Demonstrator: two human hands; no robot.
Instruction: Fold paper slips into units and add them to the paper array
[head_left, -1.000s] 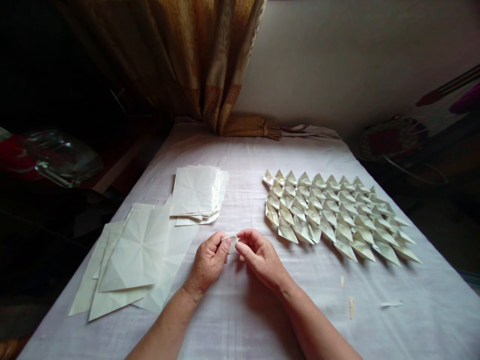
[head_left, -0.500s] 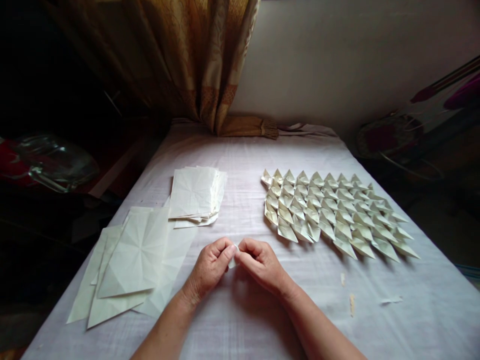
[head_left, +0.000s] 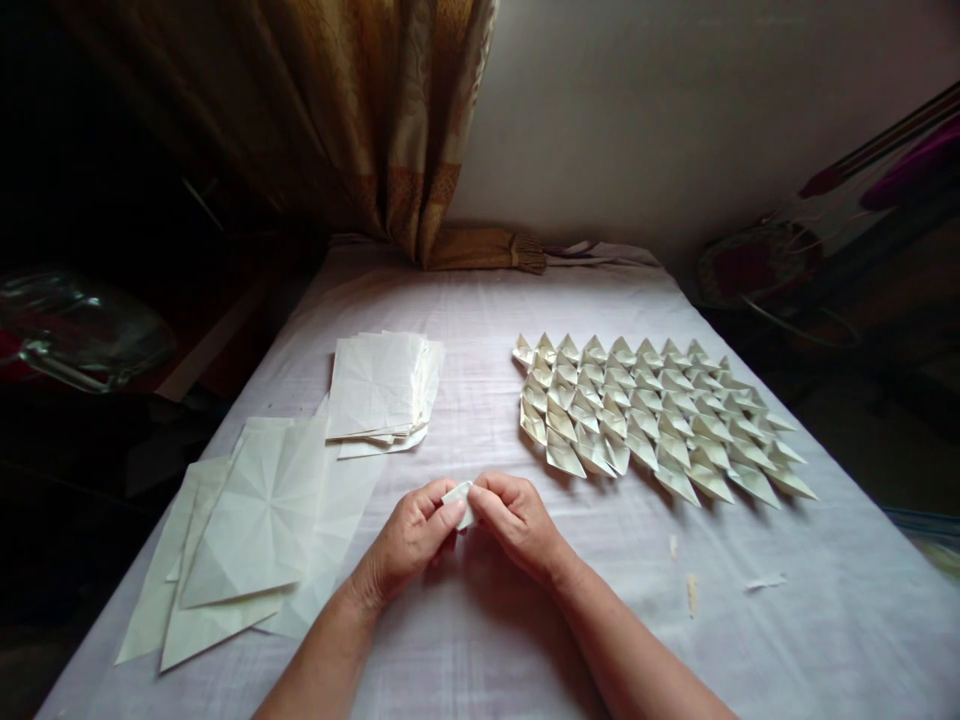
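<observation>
Between my two hands is a small folded piece of white paper [head_left: 459, 496], held just above the cloth near the middle of the table. My left hand [head_left: 415, 527] grips its left side, thumb on top. The fingertips of my right hand [head_left: 517, 522] pinch its right edge. Fingers hide much of the paper, so its full shape does not show. Beyond my right hand stand rows of folded paper boats [head_left: 645, 400], pointed at their ends. To the left of my left hand lie large creased paper sheets [head_left: 255, 510], with a stack of smaller creased squares [head_left: 375, 385] behind them.
A pale cloth [head_left: 480, 310] covers the table. Small paper scraps [head_left: 691, 595] lie at the right front. A gold-brown curtain [head_left: 409, 150] hangs over the far edge, before a plain wall [head_left: 600, 130]. A clear plastic-looking object [head_left: 82, 325] sits in the dark at left.
More of the folded paper now shows above my left thumb. My hands stay close together in nearly the same spot. The whole view has shifted slightly.
</observation>
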